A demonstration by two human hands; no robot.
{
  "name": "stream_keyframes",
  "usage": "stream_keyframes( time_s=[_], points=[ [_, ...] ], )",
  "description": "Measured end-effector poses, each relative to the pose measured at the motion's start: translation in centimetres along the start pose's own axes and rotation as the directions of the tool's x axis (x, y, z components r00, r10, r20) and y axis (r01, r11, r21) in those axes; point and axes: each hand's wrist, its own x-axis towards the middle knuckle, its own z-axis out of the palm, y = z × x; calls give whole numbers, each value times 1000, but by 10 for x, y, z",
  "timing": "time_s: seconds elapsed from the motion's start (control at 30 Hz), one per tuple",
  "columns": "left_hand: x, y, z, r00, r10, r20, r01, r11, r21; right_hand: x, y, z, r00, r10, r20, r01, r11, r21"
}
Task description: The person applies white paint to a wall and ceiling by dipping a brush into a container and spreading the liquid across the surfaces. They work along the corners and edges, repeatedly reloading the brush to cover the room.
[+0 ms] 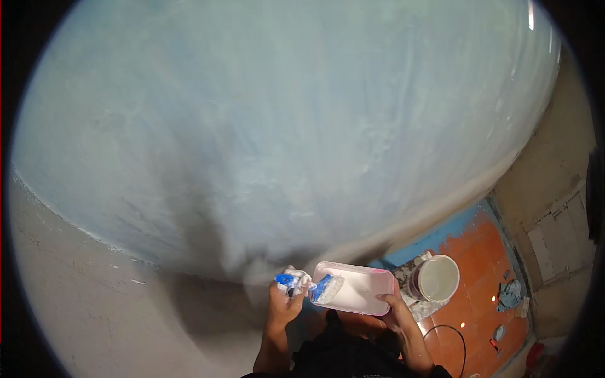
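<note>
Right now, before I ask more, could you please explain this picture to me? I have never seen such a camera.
There is no robot here. One camera, worn on a person's head, looks forward and down, and it gives this single picture. Its round view makes the corners dark. The two bare hands are the person's own. The left hand holds a brush, its bristles over the tray of white liquid. The right hand grips the tray. A pale wall fills the top. On the right, a bucket stands above the orange floor.
</note>
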Motion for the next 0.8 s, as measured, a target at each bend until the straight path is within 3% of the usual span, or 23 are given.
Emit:
stream_keyframes(
  time_s=[0.03,0.17,0.2,0.33,0.43,0.57,0.7,0.8],
  points=[
    [-4,3,10,997,-63,-54,59,995,-85,-5,-9,-4,1000,-12,7,12,999,-44],
    [-13,22,60,985,-99,-143,82,989,-125,-12,-42,-39,998,-52,28,55,990,-129],
    [-16,26,77,988,-69,-138,63,997,-49,-17,-58,-47,999,-45,18,47,987,-151],
    [-30,24,79,997,-2,-81,0,1000,-25,-30,-43,-59,993,-109,40,113,983,-143],
    [-28,33,88,996,81,-23,-75,976,205,-35,-48,-70,997,-72,39,76,993,-90],
    [-32,28,94,991,12,-130,-3,997,73,-30,-53,-75,994,-91,59,97,989,-113],
    [-36,20,87,992,58,-110,-35,979,201,-28,-58,-62,998,-42,55,47,995,-89],
    [-35,24,96,987,-29,-160,40,997,64,-26,-62,-63,997,-43,59,46,997,-65]
  ],
)
